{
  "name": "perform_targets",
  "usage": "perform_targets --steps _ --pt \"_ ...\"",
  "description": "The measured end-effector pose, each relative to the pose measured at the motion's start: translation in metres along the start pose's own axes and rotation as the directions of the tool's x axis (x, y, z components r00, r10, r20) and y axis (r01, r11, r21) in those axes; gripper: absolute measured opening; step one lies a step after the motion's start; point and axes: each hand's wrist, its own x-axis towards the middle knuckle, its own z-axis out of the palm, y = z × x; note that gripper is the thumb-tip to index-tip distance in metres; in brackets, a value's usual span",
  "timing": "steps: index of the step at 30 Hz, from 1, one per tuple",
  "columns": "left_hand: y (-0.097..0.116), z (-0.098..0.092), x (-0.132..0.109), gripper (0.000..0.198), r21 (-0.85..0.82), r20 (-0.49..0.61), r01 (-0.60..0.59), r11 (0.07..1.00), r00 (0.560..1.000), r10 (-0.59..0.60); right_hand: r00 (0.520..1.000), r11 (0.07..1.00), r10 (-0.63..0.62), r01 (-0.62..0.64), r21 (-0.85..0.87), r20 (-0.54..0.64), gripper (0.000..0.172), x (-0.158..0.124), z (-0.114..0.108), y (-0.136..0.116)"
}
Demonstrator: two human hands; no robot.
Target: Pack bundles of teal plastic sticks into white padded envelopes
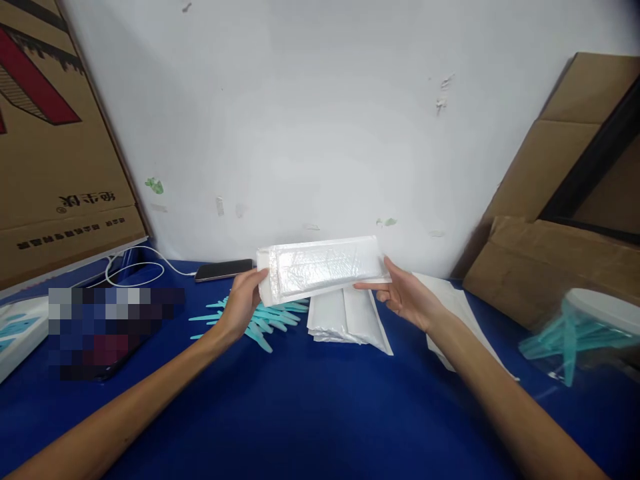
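Between my two hands, raised above the table, is a white bubble mailer (325, 267) with a shiny, bumpy surface. My left hand (243, 300) is closed on its left end, by the flap. At the other end my right hand (403, 293) pinches the mailer between thumb and fingers. Below it lie more white bubble mailers (347, 317), partly covered by the held one. Behind my left hand, several turquoise plastic sticks (265, 323) with tapered ends are spread in a loose pile.
A phone (223, 269) with a white cable lies by the wall. Left are a blurred dark device (115, 333) and a large carton (65, 147). On the right are white sheets or mailers (450, 307), a clear tub with turquoise sticks (585, 333) and cardboard (545, 260).
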Motion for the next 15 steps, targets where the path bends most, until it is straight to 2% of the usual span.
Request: perform_targets --steps 2,5,7,11,15 --pt "0.0027 0.0001 -0.0004 0.039 -0.085 0.011 0.026 0.996 1.0 -0.025 0.995 0.997 -0.063 0.058 -0.059 -0.083 0.04 0.0021 0.0034 0.005" --pt "0.0081 -0.0007 -0.0007 0.052 -0.174 -0.005 0.053 0.983 0.999 -0.054 0.986 0.991 -0.128 0.123 -0.054 -0.104 0.027 0.0029 0.0071 0.0089" --pt "0.0094 -0.0011 -0.0004 0.053 -0.212 -0.011 0.072 0.975 0.997 -0.076 0.983 0.988 -0.153 0.148 -0.051 -0.101 0.025 0.0025 0.0085 0.0097" --pt "0.0062 -0.0005 -0.0006 0.034 -0.204 0.081 0.172 0.964 0.984 -0.158 0.981 0.983 -0.179 0.176 -0.049 -0.078 0.027 0.0033 0.0094 0.011" --pt "0.0032 0.0008 -0.0041 0.033 -0.191 0.12 0.214 0.958 0.974 -0.194 0.977 0.978 -0.206 0.202 -0.06 -0.063 0.029 0.0068 0.009 0.0118"
